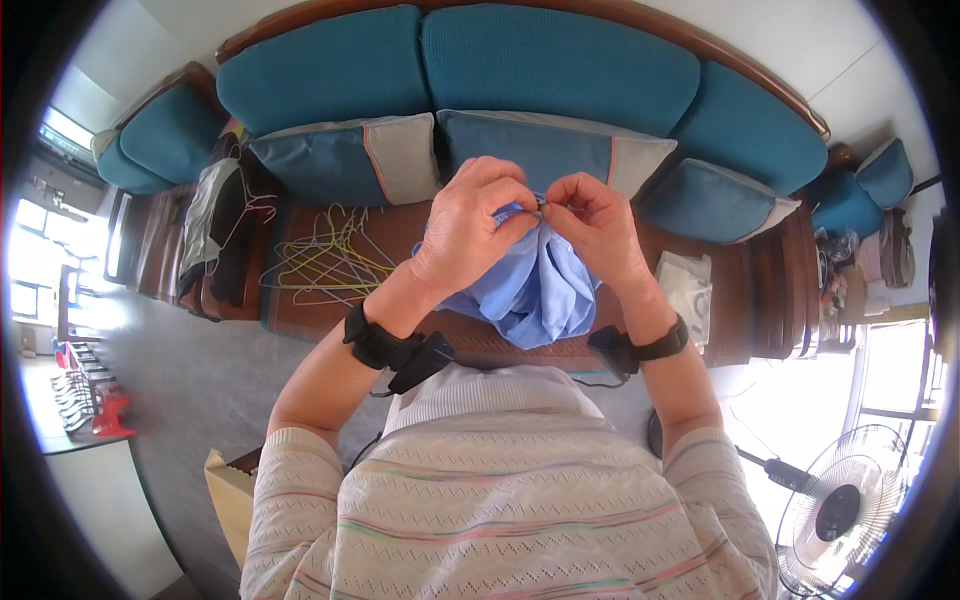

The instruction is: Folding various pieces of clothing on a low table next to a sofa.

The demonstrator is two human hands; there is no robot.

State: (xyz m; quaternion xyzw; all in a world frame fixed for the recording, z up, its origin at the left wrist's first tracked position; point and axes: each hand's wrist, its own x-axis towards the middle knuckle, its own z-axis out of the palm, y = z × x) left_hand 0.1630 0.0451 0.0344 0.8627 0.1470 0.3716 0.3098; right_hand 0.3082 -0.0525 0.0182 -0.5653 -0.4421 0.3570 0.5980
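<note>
A light blue cloth garment (536, 289) hangs in loose folds in front of me, above the seat of a wooden sofa. My left hand (480, 221) pinches its upper edge between thumb and fingers. Close beside it, my right hand (596, 229) pinches the same edge, and the fingertips of both hands nearly touch. A small dark part shows between the fingertips; what it is I cannot tell. Several thin wire hangers (330, 259), yellow-green, white and pink, lie in a tangle on the seat to the left of the garment.
Blue and grey cushions (337, 161) lean along the sofa back (559, 64). A white plastic bag (686, 292) lies on the seat at right. Hangers and pale cloth (214, 210) lie over the left armrest. A standing fan (838, 512) is at lower right, and a red stool (112, 412) stands far left.
</note>
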